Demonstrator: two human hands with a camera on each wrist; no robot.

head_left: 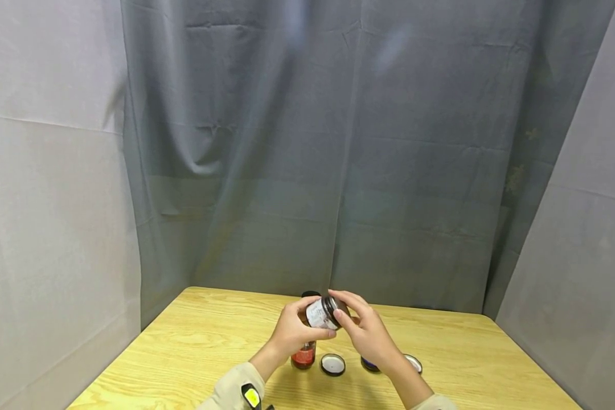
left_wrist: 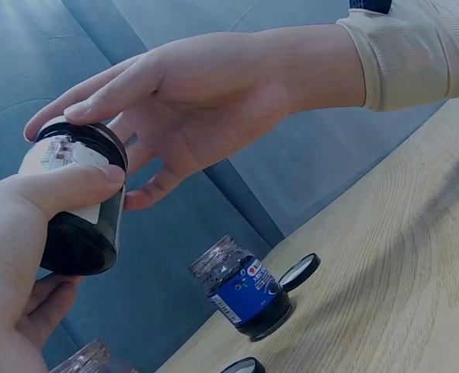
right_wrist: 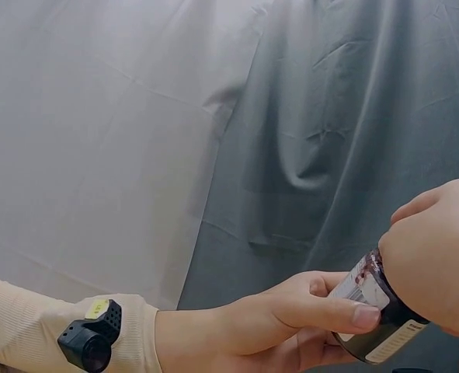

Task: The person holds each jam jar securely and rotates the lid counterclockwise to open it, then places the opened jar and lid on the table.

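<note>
A small dark jar [head_left: 320, 313] with a white label is held tilted above the table, between both hands. My left hand [head_left: 289, 333] grips its body, thumb across the label. My right hand [head_left: 369, 336] closes on the black lid end [head_left: 338, 307], fingers over the top and thumb underneath. The left wrist view shows the dark jar [left_wrist: 78, 206] in my left hand [left_wrist: 15, 256], with my right hand [left_wrist: 198, 109] reaching over its top. In the right wrist view my right hand [right_wrist: 431, 260] covers the lid end of the jar [right_wrist: 369, 315], which my left hand [right_wrist: 291, 318] holds.
On the wooden table [head_left: 195, 347] below the hands stand a jar with red contents [head_left: 303, 357] and an open blue-labelled jar [left_wrist: 245, 294]. Two loose lids [head_left: 333, 364] [head_left: 415, 363] lie beside them. Grey cloth hangs behind the table and at both sides.
</note>
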